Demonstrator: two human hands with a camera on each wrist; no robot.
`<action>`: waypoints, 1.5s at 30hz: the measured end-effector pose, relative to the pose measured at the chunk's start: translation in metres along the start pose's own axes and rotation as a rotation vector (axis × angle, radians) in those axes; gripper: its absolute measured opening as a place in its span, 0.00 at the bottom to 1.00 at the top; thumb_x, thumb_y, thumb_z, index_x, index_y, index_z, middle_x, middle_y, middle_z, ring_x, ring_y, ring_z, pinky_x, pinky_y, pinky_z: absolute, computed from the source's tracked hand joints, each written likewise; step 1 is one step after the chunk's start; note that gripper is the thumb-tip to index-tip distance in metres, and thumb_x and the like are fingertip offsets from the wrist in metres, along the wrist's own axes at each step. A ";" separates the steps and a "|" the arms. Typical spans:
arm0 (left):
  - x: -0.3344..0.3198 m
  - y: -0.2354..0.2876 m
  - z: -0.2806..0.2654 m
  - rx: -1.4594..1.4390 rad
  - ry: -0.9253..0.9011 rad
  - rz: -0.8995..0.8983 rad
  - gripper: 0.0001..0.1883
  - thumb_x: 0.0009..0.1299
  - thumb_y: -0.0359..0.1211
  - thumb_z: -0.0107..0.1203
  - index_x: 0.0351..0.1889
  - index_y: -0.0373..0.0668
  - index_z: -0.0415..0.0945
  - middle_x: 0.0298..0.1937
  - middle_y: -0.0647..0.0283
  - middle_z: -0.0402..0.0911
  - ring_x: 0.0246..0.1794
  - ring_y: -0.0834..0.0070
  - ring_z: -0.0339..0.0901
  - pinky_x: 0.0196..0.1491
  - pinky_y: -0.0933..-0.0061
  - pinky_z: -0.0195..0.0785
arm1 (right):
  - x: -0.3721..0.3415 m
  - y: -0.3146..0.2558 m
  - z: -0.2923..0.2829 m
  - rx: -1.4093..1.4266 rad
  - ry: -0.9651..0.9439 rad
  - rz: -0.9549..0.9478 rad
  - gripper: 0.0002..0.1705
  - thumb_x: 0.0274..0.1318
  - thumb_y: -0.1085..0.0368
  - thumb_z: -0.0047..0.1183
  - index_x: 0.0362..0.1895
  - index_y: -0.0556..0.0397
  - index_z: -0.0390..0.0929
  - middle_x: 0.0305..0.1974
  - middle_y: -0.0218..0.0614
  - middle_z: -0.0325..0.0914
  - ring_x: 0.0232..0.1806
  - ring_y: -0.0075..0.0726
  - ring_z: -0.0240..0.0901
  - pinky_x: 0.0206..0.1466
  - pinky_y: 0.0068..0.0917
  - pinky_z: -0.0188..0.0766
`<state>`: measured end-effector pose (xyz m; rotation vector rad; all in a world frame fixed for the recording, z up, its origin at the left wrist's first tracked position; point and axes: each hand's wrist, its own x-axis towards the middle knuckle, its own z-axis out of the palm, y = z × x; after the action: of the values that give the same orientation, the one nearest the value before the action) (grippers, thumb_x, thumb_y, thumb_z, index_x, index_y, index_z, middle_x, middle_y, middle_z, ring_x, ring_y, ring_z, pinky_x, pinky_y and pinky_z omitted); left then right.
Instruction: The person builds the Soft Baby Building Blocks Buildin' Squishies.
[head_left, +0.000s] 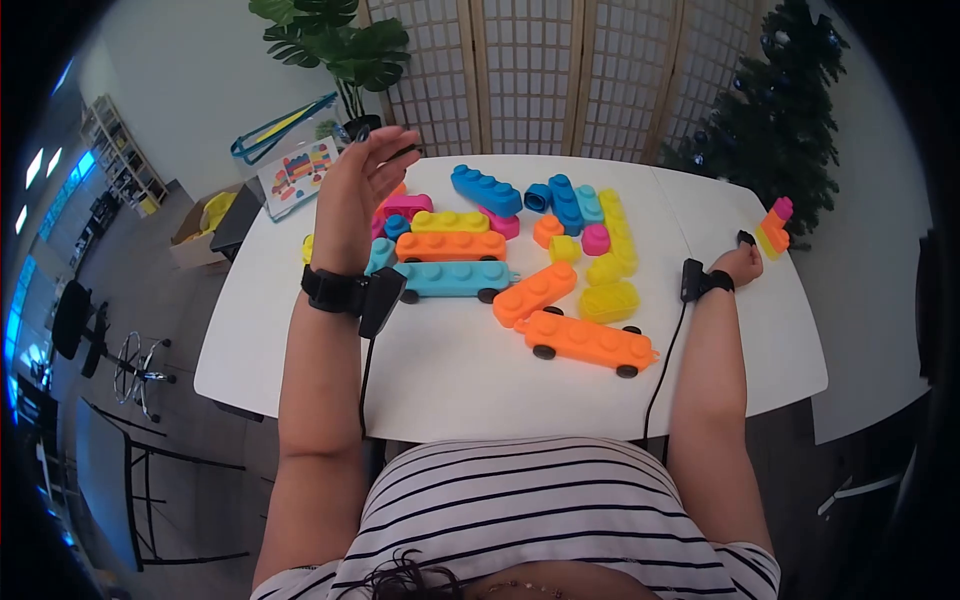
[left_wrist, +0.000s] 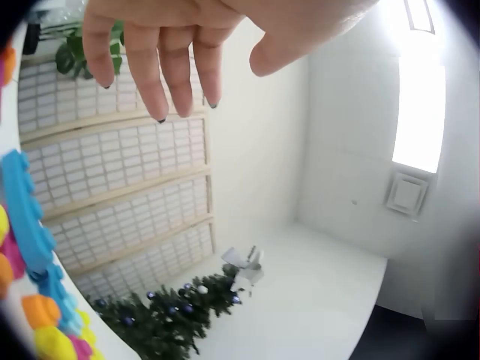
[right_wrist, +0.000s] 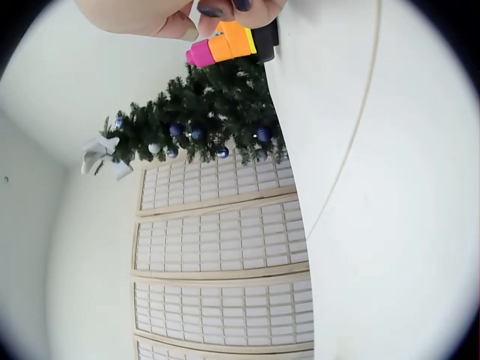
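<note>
Over the bench (head_left: 450, 375), the right hand (head_left: 738, 265), grip unclear, partly hides a block stack (right_wrist: 220, 49); the left hand (head_left: 352, 195), fingers loose, overlaps an unreadable card (head_left: 296, 176).

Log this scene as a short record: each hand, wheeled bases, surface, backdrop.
Left hand: held up, holding nothing
Right hand: beside a pink, orange and yellow stack; grip unclear
Wheeled: light blue base, orange base
Surface: white table
Backdrop: lattice screen, decorated tree, leafy plant
</note>
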<state>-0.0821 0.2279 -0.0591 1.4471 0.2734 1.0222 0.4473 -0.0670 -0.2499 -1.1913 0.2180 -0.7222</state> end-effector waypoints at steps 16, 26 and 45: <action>-0.023 -0.094 -0.098 0.022 0.453 -0.110 0.31 0.87 0.55 0.40 0.20 0.52 0.60 0.16 0.73 0.58 0.19 0.79 0.53 0.28 0.73 0.50 | 0.003 -0.021 -0.046 0.211 -0.890 1.052 0.10 0.68 0.59 0.58 0.47 0.48 0.78 0.47 0.32 0.83 0.33 0.25 0.72 0.38 0.26 0.72; -0.031 -0.122 -0.099 0.440 0.511 0.035 0.22 0.81 0.44 0.57 0.33 0.33 0.84 0.26 0.72 0.78 0.26 0.84 0.69 0.32 0.77 0.60 | -0.014 -0.043 -0.046 0.115 -1.047 0.968 0.13 0.70 0.57 0.56 0.51 0.50 0.78 0.48 0.35 0.83 0.33 0.26 0.73 0.39 0.27 0.75; -0.035 -0.117 -0.096 0.409 0.510 0.058 0.28 0.89 0.46 0.40 0.36 0.36 0.83 0.20 0.71 0.70 0.19 0.83 0.65 0.26 0.76 0.61 | -0.022 -0.041 -0.042 0.009 -1.129 0.886 0.15 0.73 0.53 0.54 0.53 0.49 0.79 0.46 0.30 0.84 0.34 0.23 0.73 0.41 0.25 0.76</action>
<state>-0.1228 0.2905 -0.1952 1.5375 0.8534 1.4359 0.3931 -0.0930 -0.2339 -1.1751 -0.2123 0.7433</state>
